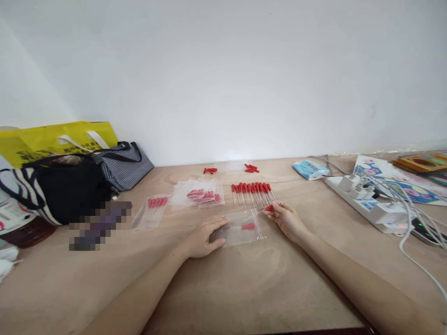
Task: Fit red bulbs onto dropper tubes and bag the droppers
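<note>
A clear zip bag lies flat on the table, its seal side to the right, with one red-capped dropper inside. My left hand rests on the bag's left end, thumb apart from the fingers. Between the fingertips of my right hand is the red cap of another dropper, whose clear tube points left over the bag's opening. Just beyond lies a row of several red-capped droppers. Filled bags are piled behind my left hand, and one bag with several droppers lies further left.
Loose red caps lie near the wall. On the right are a blue tissue pack, a power strip with cables and printed sheets. Black, striped and yellow bags stand left.
</note>
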The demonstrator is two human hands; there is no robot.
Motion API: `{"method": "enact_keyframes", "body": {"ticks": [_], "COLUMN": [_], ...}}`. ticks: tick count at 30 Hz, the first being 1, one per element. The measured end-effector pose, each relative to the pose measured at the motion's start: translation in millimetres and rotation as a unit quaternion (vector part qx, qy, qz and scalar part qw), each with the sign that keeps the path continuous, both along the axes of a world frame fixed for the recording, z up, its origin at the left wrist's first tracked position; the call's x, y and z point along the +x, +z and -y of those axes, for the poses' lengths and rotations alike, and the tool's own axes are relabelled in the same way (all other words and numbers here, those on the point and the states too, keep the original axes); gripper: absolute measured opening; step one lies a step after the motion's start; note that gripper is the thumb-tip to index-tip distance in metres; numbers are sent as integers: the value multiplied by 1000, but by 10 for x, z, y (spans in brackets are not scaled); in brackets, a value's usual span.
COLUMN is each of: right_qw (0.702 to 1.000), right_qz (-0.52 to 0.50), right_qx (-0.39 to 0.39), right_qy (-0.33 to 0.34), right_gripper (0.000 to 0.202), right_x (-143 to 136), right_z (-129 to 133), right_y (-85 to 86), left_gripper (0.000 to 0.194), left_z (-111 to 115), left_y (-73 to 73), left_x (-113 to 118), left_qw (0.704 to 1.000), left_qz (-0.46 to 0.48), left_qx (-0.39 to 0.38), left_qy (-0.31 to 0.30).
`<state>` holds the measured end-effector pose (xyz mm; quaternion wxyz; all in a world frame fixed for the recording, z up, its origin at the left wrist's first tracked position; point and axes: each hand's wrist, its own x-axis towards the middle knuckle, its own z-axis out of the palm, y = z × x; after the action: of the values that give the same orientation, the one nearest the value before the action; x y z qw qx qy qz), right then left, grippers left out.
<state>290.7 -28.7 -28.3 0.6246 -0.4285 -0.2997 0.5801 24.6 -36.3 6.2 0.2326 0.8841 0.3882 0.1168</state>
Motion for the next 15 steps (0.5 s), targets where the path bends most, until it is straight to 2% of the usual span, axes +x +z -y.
{"method": "enact_keyframes", "body": {"ticks": [3,8,15], "right_qw": [997,971,943], "right_qz": [22,170,256], "right_qx": [-6,15,48], "right_qy": [68,167,206], "right_gripper": [29,31,29], "right_x": [-58,-99,-189], "right_z": [76,102,78], "right_y": [29,45,2], "left_gripper": [55,54,53], "left_z": [17,19,16], "left_y": [8,5,18], "left_x": [-1,-7,6], "left_qw": [1000,1000,1000], "left_qz": [-4,10,-3], "left_qx": [-3,-1,7], "left_qy": [14,6,7]}}
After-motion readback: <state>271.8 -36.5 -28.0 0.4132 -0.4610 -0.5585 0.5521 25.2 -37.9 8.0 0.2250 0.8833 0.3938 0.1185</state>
